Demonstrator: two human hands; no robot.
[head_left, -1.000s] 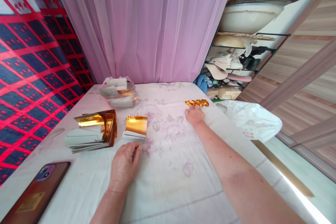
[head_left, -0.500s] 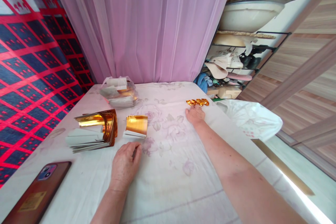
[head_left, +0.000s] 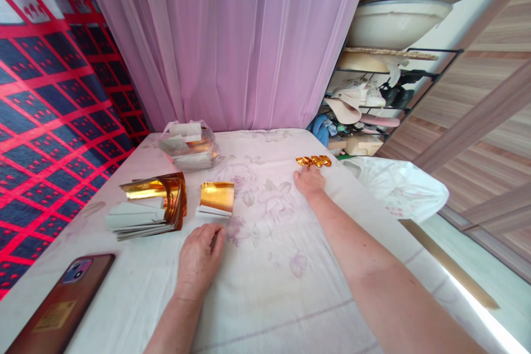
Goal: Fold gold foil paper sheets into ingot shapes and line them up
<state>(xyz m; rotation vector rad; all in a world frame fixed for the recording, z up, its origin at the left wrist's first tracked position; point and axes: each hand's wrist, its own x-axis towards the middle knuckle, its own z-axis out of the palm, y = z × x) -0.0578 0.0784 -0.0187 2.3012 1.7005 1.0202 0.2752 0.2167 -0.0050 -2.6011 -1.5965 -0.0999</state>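
Note:
My right hand [head_left: 310, 181] reaches far across the table, its fingertips at the near edge of a short row of folded gold foil papers [head_left: 319, 161]. The fingers are bent together against the left end of this row and partly hide it. My left hand [head_left: 202, 251] rests on the cloth with its fingers curled in and nothing visible in them. Just beyond it lies a small stack of gold foil paper sheets [head_left: 217, 195], gold face up with pale backs at the near edge. Left of that is a thicker, curled pile of the same sheets [head_left: 143, 218].
A clear plastic bag [head_left: 191, 146] of more sheets sits at the back left of the table. A brown phone [head_left: 62, 304] lies front left. Beside the table's right edge are a white plastic bag [head_left: 402, 188] and a loaded shelf rack [head_left: 373, 105]. A purple curtain [head_left: 249, 44] hangs behind.
The view has shifted very slightly. Both hands and the papers hold about the same places.

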